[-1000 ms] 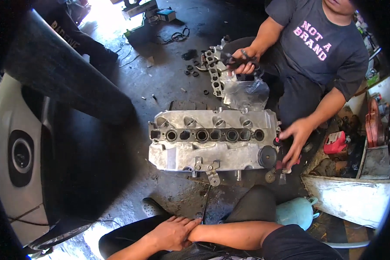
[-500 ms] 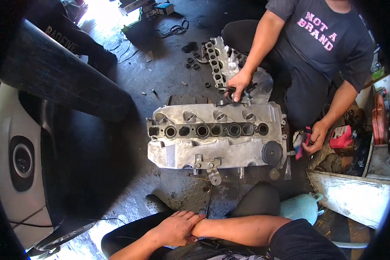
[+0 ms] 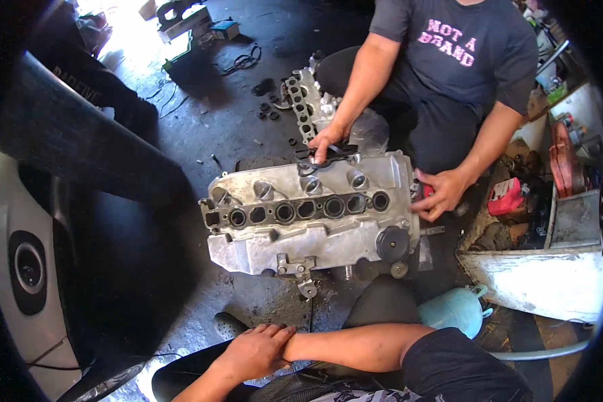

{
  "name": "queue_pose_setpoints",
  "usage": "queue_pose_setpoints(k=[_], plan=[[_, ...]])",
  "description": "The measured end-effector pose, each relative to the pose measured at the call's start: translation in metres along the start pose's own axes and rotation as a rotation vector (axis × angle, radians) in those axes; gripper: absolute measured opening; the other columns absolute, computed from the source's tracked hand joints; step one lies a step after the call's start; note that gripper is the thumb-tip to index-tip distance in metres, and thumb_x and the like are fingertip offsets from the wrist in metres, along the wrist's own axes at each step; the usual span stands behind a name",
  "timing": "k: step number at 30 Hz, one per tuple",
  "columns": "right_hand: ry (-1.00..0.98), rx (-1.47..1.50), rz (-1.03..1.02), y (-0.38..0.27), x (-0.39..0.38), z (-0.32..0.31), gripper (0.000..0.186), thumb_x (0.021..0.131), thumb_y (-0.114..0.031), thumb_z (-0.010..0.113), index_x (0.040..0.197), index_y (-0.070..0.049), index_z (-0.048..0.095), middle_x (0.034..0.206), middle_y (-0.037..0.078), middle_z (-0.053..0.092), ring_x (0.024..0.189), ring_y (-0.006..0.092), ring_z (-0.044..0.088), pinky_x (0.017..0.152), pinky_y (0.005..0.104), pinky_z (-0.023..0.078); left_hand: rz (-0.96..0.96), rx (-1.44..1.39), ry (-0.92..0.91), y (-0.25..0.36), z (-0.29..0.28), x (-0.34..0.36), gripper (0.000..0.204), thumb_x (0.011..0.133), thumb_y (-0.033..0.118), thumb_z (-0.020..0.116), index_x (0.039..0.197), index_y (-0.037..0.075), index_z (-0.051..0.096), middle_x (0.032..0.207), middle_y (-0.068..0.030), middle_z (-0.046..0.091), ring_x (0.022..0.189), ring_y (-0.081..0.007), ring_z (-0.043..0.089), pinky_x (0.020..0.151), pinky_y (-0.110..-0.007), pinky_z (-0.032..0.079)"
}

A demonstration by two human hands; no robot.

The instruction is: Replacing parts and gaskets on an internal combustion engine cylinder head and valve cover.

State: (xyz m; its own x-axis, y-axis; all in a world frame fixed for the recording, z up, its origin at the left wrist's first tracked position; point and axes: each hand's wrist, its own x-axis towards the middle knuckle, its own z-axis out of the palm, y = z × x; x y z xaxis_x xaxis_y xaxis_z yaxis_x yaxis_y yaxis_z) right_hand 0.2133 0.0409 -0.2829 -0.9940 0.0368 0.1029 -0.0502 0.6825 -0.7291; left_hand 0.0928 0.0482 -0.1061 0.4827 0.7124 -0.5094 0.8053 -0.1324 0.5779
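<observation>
My left hand point(image 3: 256, 348) lies over my right wrist point(image 3: 293, 346), its fingers curled round it, above my lap. My right hand is hidden beneath it. In front of my knees lies a grey metal engine valve cover point(image 3: 248, 251) with a row of round openings, a black cap point(image 3: 392, 244) and a bolted bracket point(image 3: 296, 267). A co-worker's hand point(image 3: 326, 142) presses a thin black rubber gasket point(image 3: 309, 166) at the cover's far edge. The co-worker's other hand point(image 3: 447, 191) is at its right end, by a pinkish-red cloth point(image 3: 427, 191).
A second metal engine part point(image 3: 305, 107) lies beyond the cover, near several black rings point(image 3: 268, 112). At right stand a white-sided parts box point(image 3: 536, 278) and a pale blue container point(image 3: 455, 313). A car bumper point(image 3: 20, 268) and a dark cylinder point(image 3: 80, 127) fill the left.
The co-worker's hand on the right has moved from beside the cover to its right end, fingers spread. More of the black gasket shows. My view has shifted; my hands stay clasped.
</observation>
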Motion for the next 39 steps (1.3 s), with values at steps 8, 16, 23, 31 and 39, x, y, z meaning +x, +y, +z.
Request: queue_pose_setpoints(k=[8,16,23,31,39], plan=[[-0.04,0.374,0.169,-0.045,-0.015,-0.188,0.036,0.094,-0.024,0.069,0.123,-0.002,0.067,0.108,0.015,0.072,0.102,0.0365,0.07,0.09,0.0459,0.057,-0.144,-0.643,1.025,-0.058,-0.069,-0.012,0.058,0.099,0.027,0.069,0.149,0.005,0.05,0.138,-0.0141,0.063,0.124,-0.0253,0.061,0.103,-0.037,0.048],[1.458,0.076,0.724,-0.025,-0.182,-0.318,0.02,0.099,-0.006,0.064,0.117,0.002,0.067,0.108,0.011,0.074,0.091,0.0135,0.069,0.079,0.0284,0.056,-0.435,-1.29,1.148,-0.108,-0.075,0.005,0.073,0.104,0.056,0.053,0.158,0.008,0.04,0.159,-0.0153,0.044,0.151,-0.0313,0.034,0.121,-0.059,0.025],[1.467,-0.109,1.076,-0.009,-0.216,-0.329,0.035,0.101,-0.021,0.065,0.131,-0.002,0.061,0.086,0.011,0.075,0.082,0.0178,0.073,0.079,0.0329,0.056,-0.221,-1.623,1.07,-0.113,-0.078,0.031,0.071,0.108,0.06,0.045,0.151,0.003,0.049,0.144,-0.0114,0.058,0.127,-0.0258,0.058,0.107,-0.045,0.045],[1.532,0.321,1.027,-0.055,-0.197,-0.362,0.064,0.106,-0.044,0.056,0.154,-0.007,0.036,0.102,0.016,0.068,0.08,0.0233,0.072,0.058,0.0326,0.059,0.296,-1.402,1.122,-0.093,-0.115,0.04,0.077,0.108,0.064,0.032,0.154,0.004,0.047,0.155,-0.0115,0.051,0.146,-0.0288,0.042,0.123,-0.047,0.026],[1.6,0.344,0.979,-0.072,-0.2,-0.328,0.053,0.108,-0.051,0.051,0.132,-0.005,0.039,0.104,0.023,0.067,0.088,0.0279,0.074,0.059,0.034,0.062,0.384,-1.362,1.178,-0.096,-0.15,0.041,0.081,0.107,0.068,0.024,0.148,0.004,0.053,0.149,-0.0114,0.057,0.143,-0.0268,0.044,0.123,-0.043,0.023]])
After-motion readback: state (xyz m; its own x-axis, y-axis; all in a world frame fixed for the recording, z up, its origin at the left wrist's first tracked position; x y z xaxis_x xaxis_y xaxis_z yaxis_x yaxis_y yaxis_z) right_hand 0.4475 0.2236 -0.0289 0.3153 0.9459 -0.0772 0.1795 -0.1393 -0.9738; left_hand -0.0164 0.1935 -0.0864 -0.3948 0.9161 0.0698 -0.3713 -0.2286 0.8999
